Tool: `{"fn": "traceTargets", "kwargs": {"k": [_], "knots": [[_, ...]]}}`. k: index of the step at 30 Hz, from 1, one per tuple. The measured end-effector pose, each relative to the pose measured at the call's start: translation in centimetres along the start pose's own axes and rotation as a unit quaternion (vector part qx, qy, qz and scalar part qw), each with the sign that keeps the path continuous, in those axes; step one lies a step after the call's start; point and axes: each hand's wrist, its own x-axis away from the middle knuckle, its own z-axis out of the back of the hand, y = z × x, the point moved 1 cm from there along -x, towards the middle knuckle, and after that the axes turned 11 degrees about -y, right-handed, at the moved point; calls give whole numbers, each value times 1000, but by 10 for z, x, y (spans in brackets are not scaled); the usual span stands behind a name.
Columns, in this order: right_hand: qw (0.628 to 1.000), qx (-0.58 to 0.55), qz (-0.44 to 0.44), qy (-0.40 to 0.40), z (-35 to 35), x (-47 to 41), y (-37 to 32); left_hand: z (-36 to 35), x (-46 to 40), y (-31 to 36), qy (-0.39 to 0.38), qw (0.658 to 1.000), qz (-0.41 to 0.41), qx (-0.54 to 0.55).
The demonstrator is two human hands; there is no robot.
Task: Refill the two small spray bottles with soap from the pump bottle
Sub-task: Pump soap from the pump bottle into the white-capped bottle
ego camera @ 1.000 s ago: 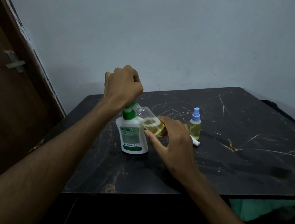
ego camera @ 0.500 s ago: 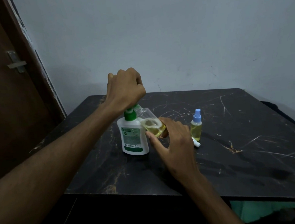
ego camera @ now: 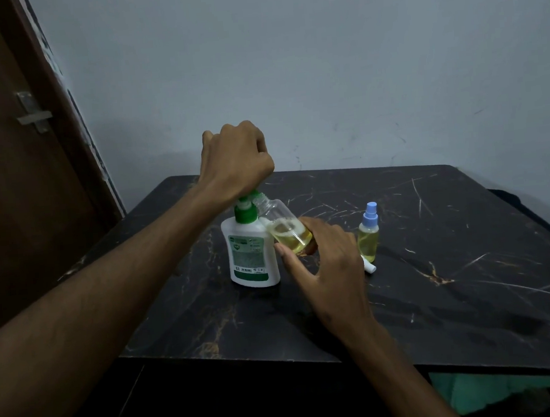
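A white pump bottle (ego camera: 250, 253) with a green pump head stands on the dark marble table (ego camera: 438, 260). My left hand (ego camera: 234, 160) is closed over the pump head from above. My right hand (ego camera: 325, 263) holds an uncapped clear spray bottle (ego camera: 285, 229), tilted with its neck up against the pump nozzle; yellow soap fills its lower part. To the right, a second small spray bottle (ego camera: 368, 233) with a blue spray cap and yellow liquid stands upright. A white spray cap (ego camera: 369, 266) lies on the table at its foot, partly behind my right hand.
A brown door (ego camera: 13, 164) with a metal latch is at the left, a pale wall behind the table. The table's front edge (ego camera: 280, 357) is close to me. Something green (ego camera: 482, 389) shows below the table at the right.
Both hands and the bottles keep their pose. The view has shifted slightly, and my left hand sits a touch higher over the pump head.
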Motion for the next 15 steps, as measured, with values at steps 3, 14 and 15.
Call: {"fn": "traceTargets", "kwargs": {"k": [3, 14, 15], "knots": [[1000, 3, 1, 0, -1, 0, 0, -1, 0, -1, 1, 1000, 0, 1], [1000, 6, -2, -3, 0, 0, 0, -3, 1, -2, -15, 1000, 10, 16], [1000, 7, -4, -5, 0, 0, 1, -3, 2, -2, -15, 1000, 9, 15]]}}
